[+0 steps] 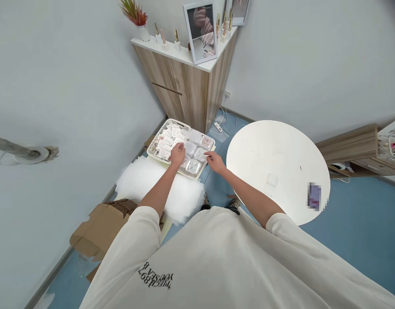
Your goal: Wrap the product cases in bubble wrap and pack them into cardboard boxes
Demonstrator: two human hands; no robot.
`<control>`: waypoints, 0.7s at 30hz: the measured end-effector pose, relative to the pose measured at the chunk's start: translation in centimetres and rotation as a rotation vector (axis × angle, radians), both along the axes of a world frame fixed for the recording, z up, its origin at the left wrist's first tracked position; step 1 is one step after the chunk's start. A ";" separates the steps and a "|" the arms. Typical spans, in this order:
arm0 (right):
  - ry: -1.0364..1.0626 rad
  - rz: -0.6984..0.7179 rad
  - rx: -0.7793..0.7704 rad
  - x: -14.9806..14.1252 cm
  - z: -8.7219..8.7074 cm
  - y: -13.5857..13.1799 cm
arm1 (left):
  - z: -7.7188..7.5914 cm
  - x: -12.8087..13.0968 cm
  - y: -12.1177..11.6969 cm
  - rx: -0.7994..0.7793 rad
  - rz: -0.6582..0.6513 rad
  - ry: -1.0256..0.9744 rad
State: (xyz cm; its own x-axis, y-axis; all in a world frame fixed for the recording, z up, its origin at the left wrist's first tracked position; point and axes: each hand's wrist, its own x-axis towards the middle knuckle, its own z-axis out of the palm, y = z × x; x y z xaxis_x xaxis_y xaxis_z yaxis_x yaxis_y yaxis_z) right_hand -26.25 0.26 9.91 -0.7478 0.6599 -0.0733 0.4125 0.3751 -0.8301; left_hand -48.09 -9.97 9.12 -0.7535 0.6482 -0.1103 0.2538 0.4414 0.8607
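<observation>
Far L there's brown cardboard [99, 227] by the wall, then a pile of white sheets [155, 184] w/ its far edge right up by the near rim of the white basket [184, 125]. Paper packets [167, 143] on the basket's L side, clear boxes [200, 153] on its R side. L hand [178, 154] is over the middle, fingers curled, can't tell if that grip has anything. R hand [215, 162] is at the boxes' R edge, can't tell re its grip either. Strip of blue floor [213, 182] btwn basket & round worktop [268, 146], clear case [272, 184] on the latter. Text-wise: shirt print [156, 277] is upside down, approx "897" + "YOUSEA"; packet print's too tiny.
</observation>
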 end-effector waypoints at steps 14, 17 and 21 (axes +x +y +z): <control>0.004 -0.042 -0.026 -1.5 -0.6 0.9 | -3.8 -7.4 2.6 -0.459 0.014 0.052; -0.002 -0.051 -0.021 -1.5 -0.6 1.1 | -4.2 -7.4 2.7 -0.461 0.017 0.075; -0.016 -0.044 -0.029 -1.8 -0.7 1.0 | -4.4 -7.6 2.0 -0.405 0.013 0.134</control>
